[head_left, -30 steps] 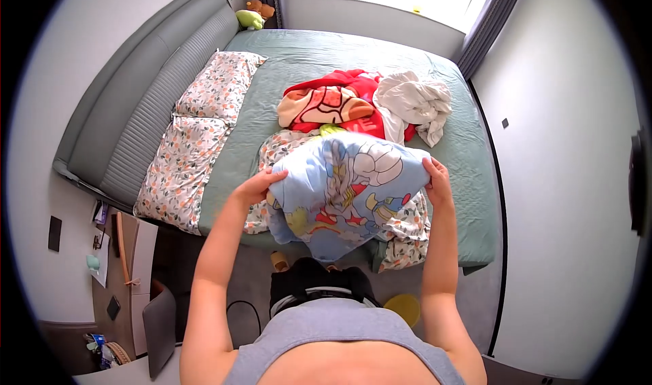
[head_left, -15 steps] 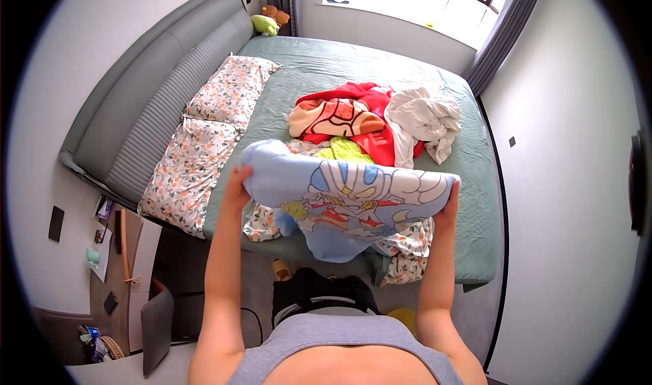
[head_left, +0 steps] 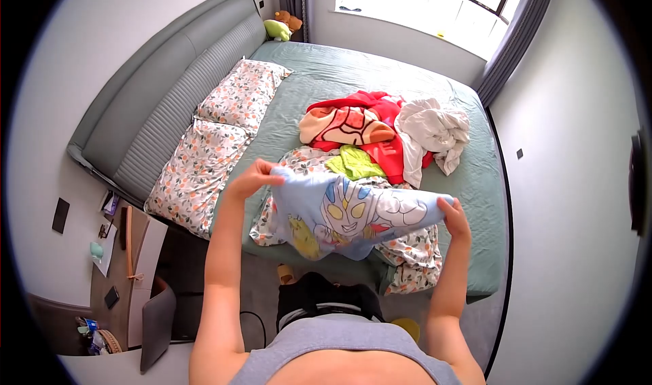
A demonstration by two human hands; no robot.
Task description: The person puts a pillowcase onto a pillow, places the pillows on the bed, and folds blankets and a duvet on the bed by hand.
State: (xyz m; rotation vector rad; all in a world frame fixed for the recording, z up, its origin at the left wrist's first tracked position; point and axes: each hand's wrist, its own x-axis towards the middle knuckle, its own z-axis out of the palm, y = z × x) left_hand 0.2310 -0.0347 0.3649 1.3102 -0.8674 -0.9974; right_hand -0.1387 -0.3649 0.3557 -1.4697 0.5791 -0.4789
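Note:
A light blue cloth with a cartoon figure printed on it [head_left: 353, 215] hangs stretched between my two hands, above the near side of the bed. Whether it is a garment or a towel I cannot tell. My left hand [head_left: 255, 178] pinches its upper left corner, fingers closed. At the other end, my right hand [head_left: 455, 216] grips the right corner. Behind and below the cloth lies a crumpled floral-print sheet or cover [head_left: 413, 263], partly hidden by it. A yellow-green cloth [head_left: 354, 162] rests on that floral fabric.
The bed [head_left: 353, 62] has a green sheet. Beyond the cloth lie a red patterned blanket [head_left: 350, 123] and a rumpled white cloth [head_left: 435, 130]. Two floral pillows [head_left: 197, 174] lean by the grey headboard [head_left: 170, 59]. A desk [head_left: 112, 263] and chair [head_left: 157, 324] stand left.
The blue cloth has dropped slightly and its printed face shows more fully. My left hand has moved right and its grip now shows at the corner; my right hand has lowered a little.

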